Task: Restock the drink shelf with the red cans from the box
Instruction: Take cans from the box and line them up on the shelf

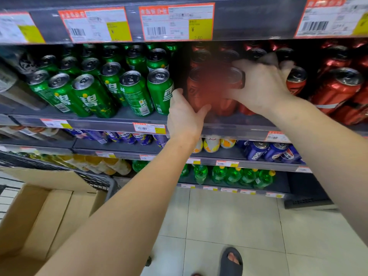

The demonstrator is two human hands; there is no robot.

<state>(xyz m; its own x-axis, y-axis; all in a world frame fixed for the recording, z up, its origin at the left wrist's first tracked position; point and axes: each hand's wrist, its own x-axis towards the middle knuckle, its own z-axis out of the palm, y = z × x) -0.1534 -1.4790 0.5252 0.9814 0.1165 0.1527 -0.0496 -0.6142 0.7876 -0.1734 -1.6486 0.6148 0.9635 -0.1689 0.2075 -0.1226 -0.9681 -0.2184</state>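
Note:
Two red cans (207, 90) stand blurred at the front of the drink shelf (111, 122), in the gap between the green cans and the other red cans. My left hand (184, 114) grips the lower left side of the left red can. My right hand (262, 84) is curled over the top and right side of the right red can. More red cans (334, 90) fill the shelf to the right and behind. The cardboard box (39, 216) sits open at lower left; its visible inside shows no cans.
Green cans (111, 88) fill the shelf's left half. Price tags line the upper shelf edge (175, 22). Lower shelves hold blue cans (272, 152) and green bottles (233, 176). A dark wire basket (95, 178) stands behind the box. A sandalled foot (231, 259) is on the tiled floor.

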